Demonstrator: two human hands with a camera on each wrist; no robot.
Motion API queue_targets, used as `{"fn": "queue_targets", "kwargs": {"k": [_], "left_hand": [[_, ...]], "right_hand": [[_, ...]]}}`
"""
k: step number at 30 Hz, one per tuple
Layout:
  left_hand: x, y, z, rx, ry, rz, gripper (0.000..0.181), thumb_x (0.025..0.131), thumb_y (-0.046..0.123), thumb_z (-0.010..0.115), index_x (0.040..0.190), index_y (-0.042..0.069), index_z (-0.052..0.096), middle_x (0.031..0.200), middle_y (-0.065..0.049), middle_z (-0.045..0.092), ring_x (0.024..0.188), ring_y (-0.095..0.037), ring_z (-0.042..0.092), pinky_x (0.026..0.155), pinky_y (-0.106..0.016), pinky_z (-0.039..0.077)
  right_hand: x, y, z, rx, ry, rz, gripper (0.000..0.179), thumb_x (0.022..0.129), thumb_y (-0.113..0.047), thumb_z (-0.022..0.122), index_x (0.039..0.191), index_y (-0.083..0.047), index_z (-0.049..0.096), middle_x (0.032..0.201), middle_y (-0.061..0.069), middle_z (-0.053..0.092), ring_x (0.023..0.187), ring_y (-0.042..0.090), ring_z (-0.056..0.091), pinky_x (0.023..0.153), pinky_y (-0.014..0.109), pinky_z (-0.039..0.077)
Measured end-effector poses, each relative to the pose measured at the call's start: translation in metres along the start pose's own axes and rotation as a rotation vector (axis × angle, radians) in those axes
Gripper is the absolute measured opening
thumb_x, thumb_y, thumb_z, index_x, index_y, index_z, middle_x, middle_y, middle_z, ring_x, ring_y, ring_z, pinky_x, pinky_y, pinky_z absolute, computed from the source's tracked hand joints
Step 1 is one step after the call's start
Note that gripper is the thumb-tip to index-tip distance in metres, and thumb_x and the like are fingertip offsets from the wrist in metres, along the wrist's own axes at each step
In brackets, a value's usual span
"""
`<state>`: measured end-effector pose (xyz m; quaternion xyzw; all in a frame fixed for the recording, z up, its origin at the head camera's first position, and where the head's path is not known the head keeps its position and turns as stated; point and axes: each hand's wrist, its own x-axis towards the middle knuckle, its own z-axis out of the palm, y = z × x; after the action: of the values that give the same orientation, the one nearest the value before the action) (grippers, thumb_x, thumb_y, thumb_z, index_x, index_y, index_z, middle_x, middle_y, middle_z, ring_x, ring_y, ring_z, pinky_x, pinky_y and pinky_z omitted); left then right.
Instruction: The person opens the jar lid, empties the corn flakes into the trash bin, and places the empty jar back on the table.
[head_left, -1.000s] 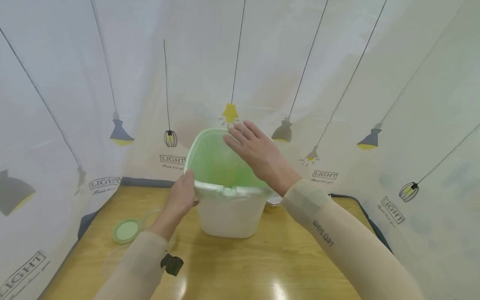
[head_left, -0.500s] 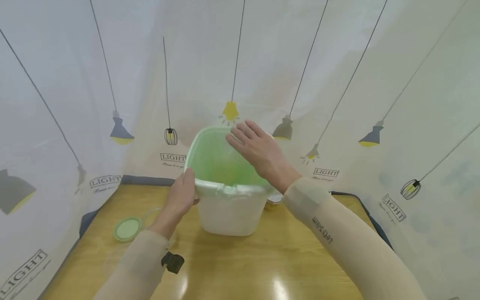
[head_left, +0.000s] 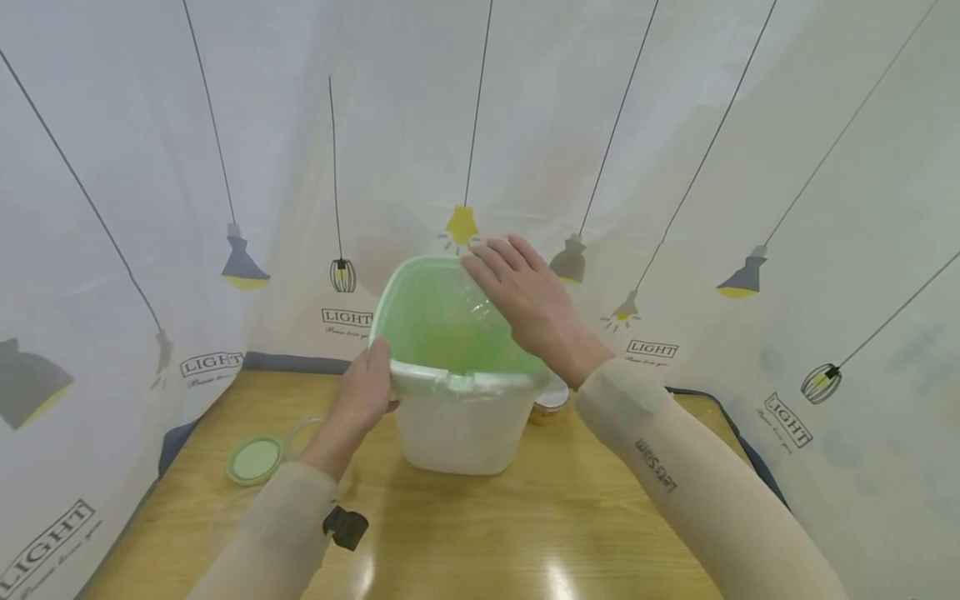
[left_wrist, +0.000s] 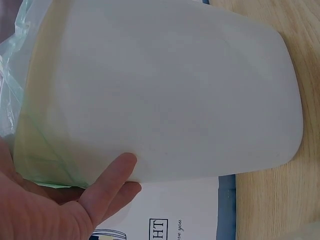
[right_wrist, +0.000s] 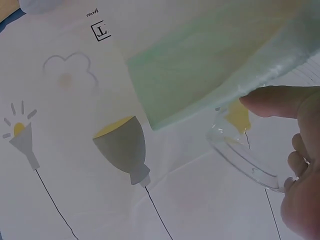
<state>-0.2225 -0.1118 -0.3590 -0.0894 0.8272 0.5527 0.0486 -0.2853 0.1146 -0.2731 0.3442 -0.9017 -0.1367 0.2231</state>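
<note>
A white trash bin [head_left: 465, 433] lined with a green plastic bag [head_left: 420, 308] stands on the wooden table, its opening facing me. My left hand [head_left: 362, 392] grips the left rim, thumb on top; in the left wrist view its fingers [left_wrist: 112, 180] lie against the bin's outer wall. My right hand [head_left: 525, 296] is over the far right part of the opening. In the right wrist view it holds a curved clear plastic piece [right_wrist: 245, 160] between thumb and curled fingers, beside the bag's green edge [right_wrist: 200, 75]. Only glints of that piece show in the head view.
A round green lid [head_left: 255, 460] lies on the table at left, near a clear ring-like item [head_left: 302, 429] partly behind the left forearm. A small container with a pale lid [head_left: 551, 402] stands behind the bin at right. A lamp-printed sheet [head_left: 675, 167] surrounds the table.
My right hand has shifted slightly right and up, and glints of clear plastic now show beneath it in the bin's opening. My left hand keeps its grip on the rim.
</note>
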Motion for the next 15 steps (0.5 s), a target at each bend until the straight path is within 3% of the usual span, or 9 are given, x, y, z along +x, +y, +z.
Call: {"fn": "queue_targets", "kwargs": {"k": [7,15], "left_hand": [[0.001,-0.001,0.000,0.007,-0.001,0.012,0.069,0.099,0.053,0.006,0.125,0.005,0.049,0.121,-0.019,0.054,0.113,-0.033,0.055,0.092,-0.044,0.056],[0.001,-0.001,0.000,0.001,0.001,-0.002,0.069,0.099,0.054,0.008,0.124,0.006,0.049,0.121,-0.018,0.054,0.113,-0.033,0.055,0.093,-0.044,0.056]], "right_hand": [[-0.005,0.008,-0.003,0.131,-0.037,0.122,0.093,0.072,0.009,0.067,0.153,-0.012,0.026,0.155,0.006,0.035,0.146,0.026,0.027,0.126,0.040,0.011],[-0.013,0.020,-0.003,0.320,-0.017,0.277,0.103,0.065,-0.014,0.086,0.151,-0.011,0.028,0.155,0.008,0.036,0.144,0.030,0.030,0.123,0.044,0.023]]}}
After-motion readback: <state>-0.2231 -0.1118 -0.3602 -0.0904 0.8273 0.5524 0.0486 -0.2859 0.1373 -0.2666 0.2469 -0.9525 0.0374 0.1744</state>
